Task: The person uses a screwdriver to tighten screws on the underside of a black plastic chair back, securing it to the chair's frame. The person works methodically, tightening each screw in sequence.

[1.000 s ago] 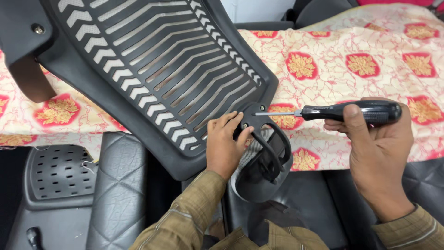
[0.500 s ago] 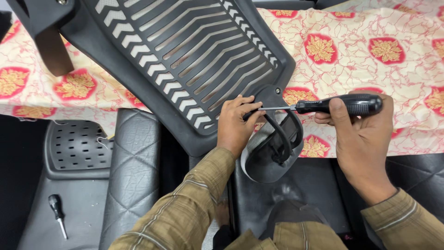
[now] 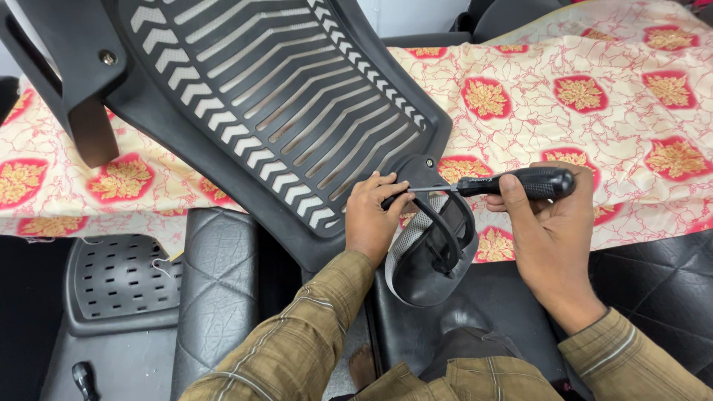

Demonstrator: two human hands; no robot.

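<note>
A black slotted plastic chair back (image 3: pixel 275 111) lies tilted across a cloth-covered table. My left hand (image 3: pixel 373 215) rests on its lower edge, fingertips pinching at the tip of a screwdriver shaft beside the curved black support bracket (image 3: pixel 438 245). My right hand (image 3: pixel 549 223) grips the black handle of the screwdriver (image 3: pixel 512 183), which lies level and points left at the bracket's top. A small screw hole (image 3: pixel 429 162) shows just above the tip.
The cream and red floral cloth (image 3: pixel 609 111) covers the table. Black padded seat cushions (image 3: pixel 215 282) and a perforated black plate (image 3: pixel 119 278) lie below. Another screwdriver handle (image 3: pixel 83 379) sits at bottom left. A black armrest (image 3: pixel 70 82) juts up at top left.
The view has shifted, so the chair back and both hands sit lower and more to the right. The hands keep the same hold, with the screwdriver tip still at the bracket.
</note>
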